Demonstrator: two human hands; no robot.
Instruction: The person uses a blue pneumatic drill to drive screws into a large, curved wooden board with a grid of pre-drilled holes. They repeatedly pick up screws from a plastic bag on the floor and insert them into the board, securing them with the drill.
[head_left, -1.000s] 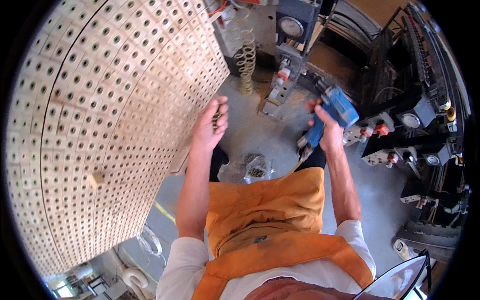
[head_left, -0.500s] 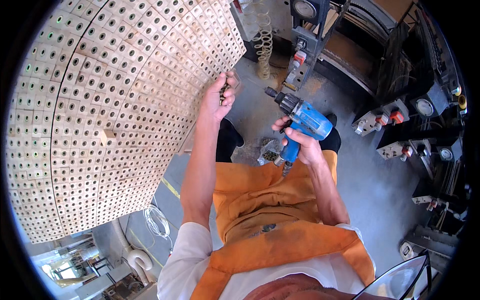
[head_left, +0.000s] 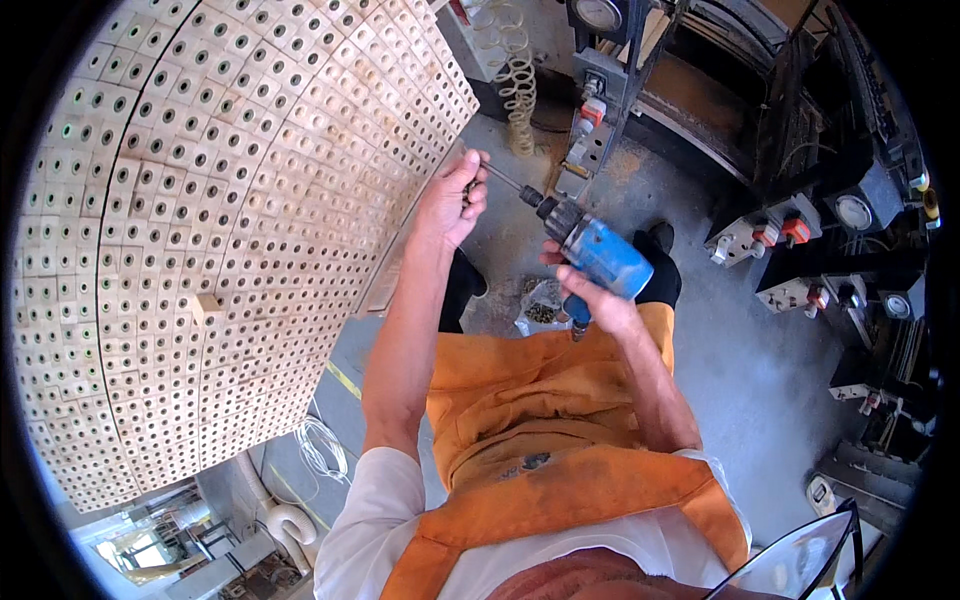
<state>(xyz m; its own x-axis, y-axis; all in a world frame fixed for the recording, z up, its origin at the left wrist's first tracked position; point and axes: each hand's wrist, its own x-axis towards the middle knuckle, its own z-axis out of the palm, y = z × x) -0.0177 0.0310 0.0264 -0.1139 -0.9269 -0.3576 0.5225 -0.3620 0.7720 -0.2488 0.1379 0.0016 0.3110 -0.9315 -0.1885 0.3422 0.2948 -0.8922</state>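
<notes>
A blue power drill [head_left: 610,258] is gripped by my right hand [head_left: 598,298], its fingers wrapped round the handle. From its chuck a long thin bit [head_left: 503,177] points up and left to the fingertips of my left hand [head_left: 452,203]. That hand is closed round several small dark brass-coloured metal pieces [head_left: 468,190], probably threaded inserts, partly hidden by the fingers. Whether one sits on the bit's tip is too small to tell. Left of this hand stands a large panel of pale wooden blocks [head_left: 250,230] with rows of holes; many hold dark-centred metal rings, others are bare.
A clear plastic bag [head_left: 541,308] of small metal pieces lies on the floor between my feet. One loose wooden block [head_left: 206,306] sticks out from the panel. A coiled air hose [head_left: 518,100] hangs ahead. Machinery with gauges [head_left: 853,212] lines the right, and a white cable [head_left: 320,447] lies lower left.
The drill has swung and shifted slightly down and left, bringing its bit to my left fingertips. My left hand has turned a little toward the bit, still holding the metal pieces.
</notes>
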